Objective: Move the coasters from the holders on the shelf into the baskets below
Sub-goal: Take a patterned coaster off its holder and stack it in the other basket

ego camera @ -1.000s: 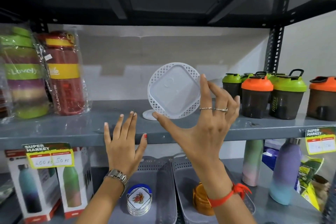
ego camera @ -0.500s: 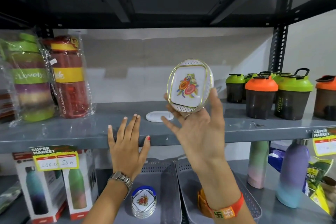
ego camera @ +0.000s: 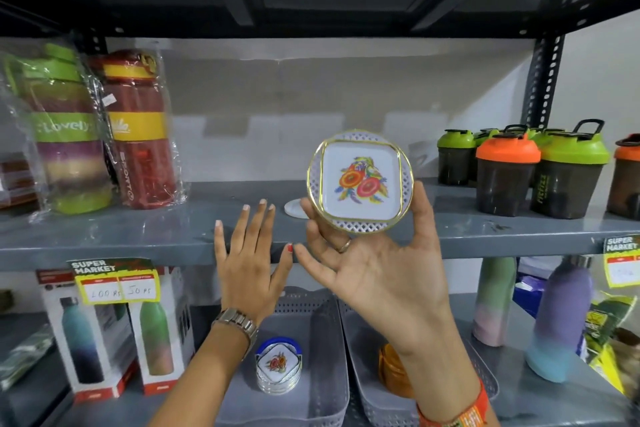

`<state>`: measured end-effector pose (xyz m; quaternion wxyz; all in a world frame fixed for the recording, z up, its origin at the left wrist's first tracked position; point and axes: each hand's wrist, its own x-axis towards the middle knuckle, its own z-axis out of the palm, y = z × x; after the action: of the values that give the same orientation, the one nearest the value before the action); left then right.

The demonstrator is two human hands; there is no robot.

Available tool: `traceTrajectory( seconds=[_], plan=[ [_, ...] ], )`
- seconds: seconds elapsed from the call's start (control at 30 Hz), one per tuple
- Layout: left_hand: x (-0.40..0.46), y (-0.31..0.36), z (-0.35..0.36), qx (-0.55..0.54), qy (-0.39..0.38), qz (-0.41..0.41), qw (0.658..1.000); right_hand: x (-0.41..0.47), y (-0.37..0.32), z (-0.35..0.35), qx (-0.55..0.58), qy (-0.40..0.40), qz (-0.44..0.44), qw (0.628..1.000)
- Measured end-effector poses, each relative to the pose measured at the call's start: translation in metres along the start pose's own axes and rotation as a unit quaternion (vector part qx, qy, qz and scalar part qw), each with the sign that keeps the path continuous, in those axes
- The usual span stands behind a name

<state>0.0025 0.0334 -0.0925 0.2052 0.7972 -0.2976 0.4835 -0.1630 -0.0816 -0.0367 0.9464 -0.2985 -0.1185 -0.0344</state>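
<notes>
Turned since a second ago, when its plain white back faced the camera, the coaster (ego camera: 360, 180) now shows its flower print and gold rim, and it sits a little lower and further right in the right hand (ego camera: 374, 274). That hand is palm-up in front of the shelf (ego camera: 104, 239), with the fingers (ego camera: 420, 204) and thumb pinching the coaster at its lower edge so that it stands nearly upright, above the shelf's front lip. Just behind it, partly hidden by the thumb, a small white round holder base (ego camera: 294, 209) lies flat on the shelf. The left hand (ego camera: 249, 267) stays flat against the shelf edge, fingers spread and holding nothing, a metal watch (ego camera: 237, 321) on its wrist. To the left on the same shelf stand two wrapped bottles, a green one (ego camera: 65, 135) and a red one (ego camera: 142, 132), well apart from the coaster; to the right is a cluster of shaker cups (ego camera: 509, 173) with green and orange lids. Below, two grey perforated baskets sit side by side, touching. The left basket (ego camera: 311, 392) holds a stack of flower-print coasters (ego camera: 278, 366) in a blue-rimmed holder, partly behind the left wrist. The right basket (ego camera: 367, 378) holds an orange stack (ego camera: 394, 371), mostly hidden by the right forearm. Boxed bottles (ego camera: 104, 340) stand at the lower left beneath a yellow price tag (ego camera: 117, 282), and pastel bottles (ego camera: 561, 319) stand to the right of the baskets.
</notes>
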Motion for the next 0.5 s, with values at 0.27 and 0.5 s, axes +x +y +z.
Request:
traceTrajectory(
  seconds=[0.27, 0.5],
  plan=[
    [-0.004, -0.008, 0.001, -0.012, 0.028, 0.036, 0.999, -0.028, 0.043, -0.066, -0.017, 0.14, 0.086, 0.986],
    [-0.009, -0.012, 0.004, -0.046, 0.06, 0.062, 0.995, 0.011, 0.085, -0.142, -0.063, 0.281, 0.195, 0.938]
  ],
)
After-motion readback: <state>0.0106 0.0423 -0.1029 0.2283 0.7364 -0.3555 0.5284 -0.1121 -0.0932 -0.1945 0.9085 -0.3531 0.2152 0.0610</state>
